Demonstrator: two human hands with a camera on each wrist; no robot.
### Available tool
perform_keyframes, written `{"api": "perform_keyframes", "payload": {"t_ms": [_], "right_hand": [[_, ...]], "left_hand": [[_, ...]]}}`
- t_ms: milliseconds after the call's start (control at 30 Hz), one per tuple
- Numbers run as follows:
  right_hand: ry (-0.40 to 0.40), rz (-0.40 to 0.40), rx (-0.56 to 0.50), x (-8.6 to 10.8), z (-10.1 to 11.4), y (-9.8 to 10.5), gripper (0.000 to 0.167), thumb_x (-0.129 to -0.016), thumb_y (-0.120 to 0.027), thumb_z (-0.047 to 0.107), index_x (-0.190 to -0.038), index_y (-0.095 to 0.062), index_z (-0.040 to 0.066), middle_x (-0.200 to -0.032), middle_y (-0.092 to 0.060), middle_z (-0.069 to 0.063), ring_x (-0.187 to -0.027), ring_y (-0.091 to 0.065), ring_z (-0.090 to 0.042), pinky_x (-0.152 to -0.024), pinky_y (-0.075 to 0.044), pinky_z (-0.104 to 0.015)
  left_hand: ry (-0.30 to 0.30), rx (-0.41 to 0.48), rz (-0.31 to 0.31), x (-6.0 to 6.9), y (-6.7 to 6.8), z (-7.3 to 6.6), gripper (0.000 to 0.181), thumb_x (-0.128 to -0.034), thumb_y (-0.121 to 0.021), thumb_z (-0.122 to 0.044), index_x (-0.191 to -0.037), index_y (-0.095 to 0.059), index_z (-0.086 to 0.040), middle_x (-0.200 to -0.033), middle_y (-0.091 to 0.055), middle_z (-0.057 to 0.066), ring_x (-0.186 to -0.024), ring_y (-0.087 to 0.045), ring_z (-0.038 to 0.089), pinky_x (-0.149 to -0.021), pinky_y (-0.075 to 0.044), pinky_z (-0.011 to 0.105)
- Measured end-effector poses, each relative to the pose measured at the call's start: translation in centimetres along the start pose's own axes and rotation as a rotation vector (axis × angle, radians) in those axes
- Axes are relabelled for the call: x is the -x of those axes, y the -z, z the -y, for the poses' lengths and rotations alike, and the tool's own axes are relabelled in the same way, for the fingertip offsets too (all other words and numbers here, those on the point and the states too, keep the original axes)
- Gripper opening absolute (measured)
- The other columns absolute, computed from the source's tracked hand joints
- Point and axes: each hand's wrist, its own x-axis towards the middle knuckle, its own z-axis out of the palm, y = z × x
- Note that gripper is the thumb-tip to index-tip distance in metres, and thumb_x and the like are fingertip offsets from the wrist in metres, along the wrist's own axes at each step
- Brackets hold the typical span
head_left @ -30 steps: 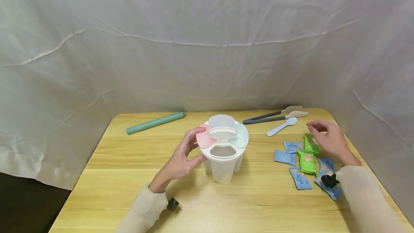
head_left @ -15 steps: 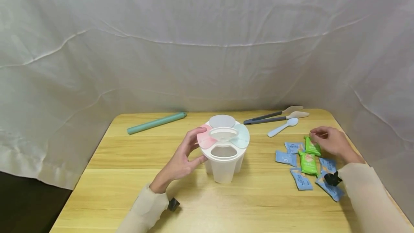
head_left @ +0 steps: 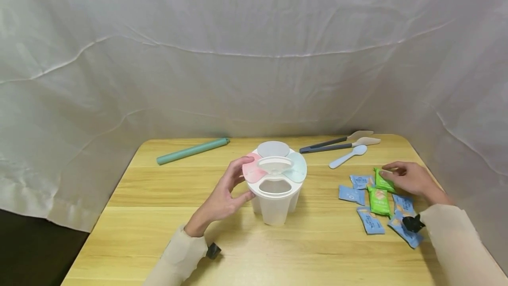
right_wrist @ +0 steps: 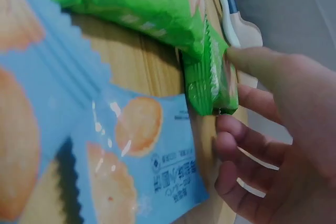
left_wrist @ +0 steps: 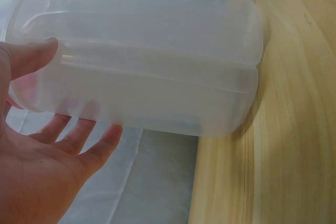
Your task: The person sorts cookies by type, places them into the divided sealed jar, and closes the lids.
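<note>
A white lidded container (head_left: 274, 208) with translucent walls stands upright on the table. Its lid has a pink flap, a pale green flap, a grey flap and one raised flap over an opening. My left hand (head_left: 224, 195) holds its left side, thumb on the front wall and fingers around the back, as the left wrist view (left_wrist: 47, 166) shows. At the right, my right hand (head_left: 412, 182) pinches the farther green snack packet (head_left: 382, 181) between thumb and index finger; the other fingers curl loosely below. A second green packet (head_left: 379, 201) lies just in front.
Several blue snack packets (head_left: 370, 220) lie around the green ones. Behind them are a pale blue spoon (head_left: 348, 156) and dark-handled tongs (head_left: 333, 147). A green tube (head_left: 192, 151) lies at the back left. A grey curtain (head_left: 254, 78) hangs behind the table (head_left: 166, 197).
My right hand has come down and nearer, from above the packets onto the farther green packet. My left hand stays on the container. The view has shifted very slightly.
</note>
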Motion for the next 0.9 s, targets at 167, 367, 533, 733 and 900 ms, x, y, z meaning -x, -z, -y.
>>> {"api": "perform_keyframes", "payload": {"t_ms": [167,367,533,733,900], "right_hand": [[-0.005,-0.011,-0.009,0.0,0.8,0.1,0.056,-0.106,-0.070,0.044,-0.130,-0.071,-0.006,-0.113,-0.071,-0.029,-0.097,-0.065,-0.035,-0.071,-0.048,-0.029],[-0.037,-0.017,-0.059,0.2,1.6,0.1,0.051,-0.105,-0.071,0.043,-0.130,-0.071,-0.002,-0.121,-0.068,-0.032,-0.105,-0.064,-0.042,-0.075,-0.051,-0.035],[-0.026,-0.014,-0.105,0.4,2.2,0.6,0.048,-0.106,-0.071,0.040,-0.132,-0.071,0.000,-0.131,-0.066,-0.037,-0.119,-0.063,-0.053,-0.085,-0.060,-0.054],[0.018,-0.042,-0.124,0.7,3.1,1.2,0.045,-0.106,-0.072,0.039,-0.134,-0.071,0.003,-0.126,-0.070,-0.029,-0.111,-0.069,-0.042,-0.076,-0.059,-0.035],[0.069,-0.126,-0.133,0.9,4.5,1.4,0.042,-0.104,-0.077,0.035,-0.132,-0.073,0.004,-0.119,-0.073,-0.023,-0.098,-0.071,-0.025,-0.070,-0.053,-0.020]], "left_hand": [[-0.002,0.003,-0.003,0.1,0.0,-0.1,0.083,-0.0933,-0.076,0.011,-0.163,-0.037,-0.010,-0.171,-0.042,0.012,-0.150,-0.053,0.022,-0.125,-0.049,0.037],[0.009,0.006,0.001,0.1,-0.1,-0.1,0.082,-0.0937,-0.076,0.010,-0.163,-0.036,-0.010,-0.171,-0.041,0.012,-0.151,-0.052,0.023,-0.126,-0.049,0.037],[0.009,0.000,0.000,0.0,-0.1,-0.1,0.082,-0.0932,-0.076,0.010,-0.162,-0.037,-0.010,-0.171,-0.041,0.011,-0.150,-0.053,0.024,-0.125,-0.050,0.043],[0.008,-0.001,0.000,-0.1,-0.1,-0.1,0.082,-0.0933,-0.076,0.009,-0.163,-0.037,-0.010,-0.171,-0.041,0.012,-0.147,-0.054,0.023,-0.124,-0.050,0.052],[0.007,0.007,-0.001,-0.1,-0.1,-0.2,0.081,-0.0933,-0.077,0.010,-0.162,-0.037,-0.009,-0.171,-0.041,0.013,-0.147,-0.055,0.021,-0.124,-0.051,0.049]]}}
